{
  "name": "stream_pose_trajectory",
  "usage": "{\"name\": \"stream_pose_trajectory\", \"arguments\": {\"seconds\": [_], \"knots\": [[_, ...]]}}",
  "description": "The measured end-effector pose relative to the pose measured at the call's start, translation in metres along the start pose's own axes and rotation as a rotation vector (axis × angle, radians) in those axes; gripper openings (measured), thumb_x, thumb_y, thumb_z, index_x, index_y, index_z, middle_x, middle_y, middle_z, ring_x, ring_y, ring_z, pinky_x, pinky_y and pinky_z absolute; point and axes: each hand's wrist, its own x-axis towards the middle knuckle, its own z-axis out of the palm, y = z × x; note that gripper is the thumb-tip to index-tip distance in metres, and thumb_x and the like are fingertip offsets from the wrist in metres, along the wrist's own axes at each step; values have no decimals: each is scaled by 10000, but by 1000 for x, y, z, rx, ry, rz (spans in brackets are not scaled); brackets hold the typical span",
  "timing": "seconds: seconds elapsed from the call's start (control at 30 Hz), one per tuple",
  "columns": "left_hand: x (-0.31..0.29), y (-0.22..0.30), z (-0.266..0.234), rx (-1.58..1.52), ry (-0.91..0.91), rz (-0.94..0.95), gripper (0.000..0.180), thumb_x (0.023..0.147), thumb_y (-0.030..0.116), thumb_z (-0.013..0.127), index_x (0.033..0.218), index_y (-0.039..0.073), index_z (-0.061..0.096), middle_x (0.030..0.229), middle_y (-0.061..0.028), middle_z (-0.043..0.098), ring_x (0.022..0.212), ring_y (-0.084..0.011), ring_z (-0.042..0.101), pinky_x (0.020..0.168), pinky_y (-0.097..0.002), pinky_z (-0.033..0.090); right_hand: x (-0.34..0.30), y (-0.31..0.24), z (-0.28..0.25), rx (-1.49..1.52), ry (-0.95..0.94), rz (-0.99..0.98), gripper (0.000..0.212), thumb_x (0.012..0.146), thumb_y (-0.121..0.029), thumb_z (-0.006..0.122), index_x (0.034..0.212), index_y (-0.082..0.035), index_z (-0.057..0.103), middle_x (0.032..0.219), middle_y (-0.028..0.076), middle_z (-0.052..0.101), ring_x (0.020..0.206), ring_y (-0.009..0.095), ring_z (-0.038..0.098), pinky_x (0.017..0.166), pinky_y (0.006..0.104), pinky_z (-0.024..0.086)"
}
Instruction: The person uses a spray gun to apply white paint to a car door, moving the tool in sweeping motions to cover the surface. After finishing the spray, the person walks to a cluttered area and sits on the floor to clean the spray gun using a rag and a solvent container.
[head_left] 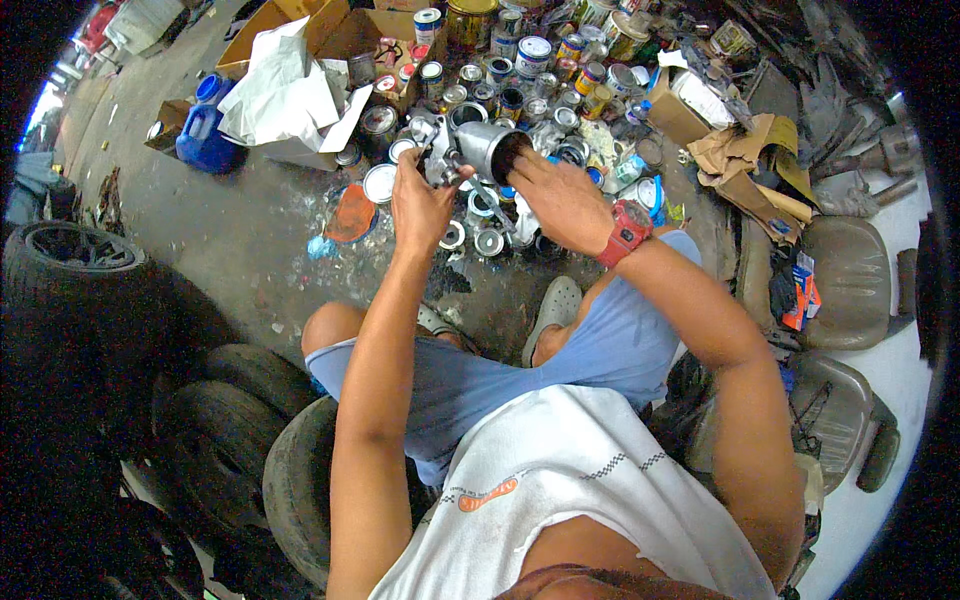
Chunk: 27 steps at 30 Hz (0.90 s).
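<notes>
My left hand (pixel 424 205) grips a paint spray gun, closed around its metal body (pixel 432 145). The gun's silver cup (pixel 480 146) is tipped on its side, its dark open mouth turned to the right. At that mouth is my right hand (pixel 565 205), fingers bent together and reaching into the cup past the rim. The fingertips are hidden inside, so I cannot tell what they hold. A red watch (pixel 628 233) is on my right wrist. Just below the gun lie several opened cans and lids, among them a round white lid (pixel 380 183).
Many paint cans (pixel 533 57) crowd the floor ahead. To the left stand a blue jug (pixel 203 125) and a cardboard box (pixel 280 30) with white paper (pixel 285 90). Torn cardboard (pixel 755 170) and chairs (pixel 845 280) are at right, tyres (pixel 225 440) at lower left.
</notes>
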Motion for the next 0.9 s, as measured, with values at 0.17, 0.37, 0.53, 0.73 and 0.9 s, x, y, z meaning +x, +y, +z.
{"name": "stream_pose_trajectory", "arguments": {"seconds": [0.17, 0.37, 0.53, 0.73, 0.9], "knots": [[-3, 0, 3, 22, 20, -23, 789, 719, 455, 898, 1222, -33, 536, 1160, -272, 646, 1085, -434, 634, 901, -488, 499, 8, -30, 24, 1021, 202, 477, 351, 943, -34, 536, 1290, 0, 495, 1167, 182, 616, 1037, 305, 638, 731, 421, 587], [-8, -6, 6, 39, 43, 10, 741, 731, 401, 895, 1231, -14, 538, 1122, -239, 639, 1053, -438, 632, 883, -499, 494, 34, -42, 10, 2430, 1064, 767, 356, 1023, -331, 551, 1222, -37, 552, 1067, 147, 675, 976, 314, 698, 682, 428, 645], [-9, 8, 4, 71, 56, 59, 742, 727, 409, 898, 1232, 1, 540, 1114, -226, 638, 1042, -436, 632, 867, -504, 492, 39, -50, 28, 1871, 695, 796, 339, 1068, -330, 477, 1191, -29, 574, 1097, 115, 688, 859, 262, 699, 538, 349, 605], [-4, 12, -5, 27, 98, 50, 766, 713, 494, 894, 1186, -4, 555, 1071, -232, 653, 994, -424, 648, 835, -499, 499, 1, -19, 22, 124, 324, 77, 193, 915, -120, 559, 1073, -46, 643, 1100, 117, 663, 1140, 299, 614, 874, 446, 521], [-3, 17, -8, 57, 70, -31, 812, 687, 554, 894, 1165, -11, 563, 1047, -233, 675, 962, -409, 669, 830, -482, 512, 4, 10, 5, -278, 278, -140, 246, 822, -93, 600, 1053, -44, 670, 1157, 104, 659, 1250, 270, 559, 953, 478, 480]]}}
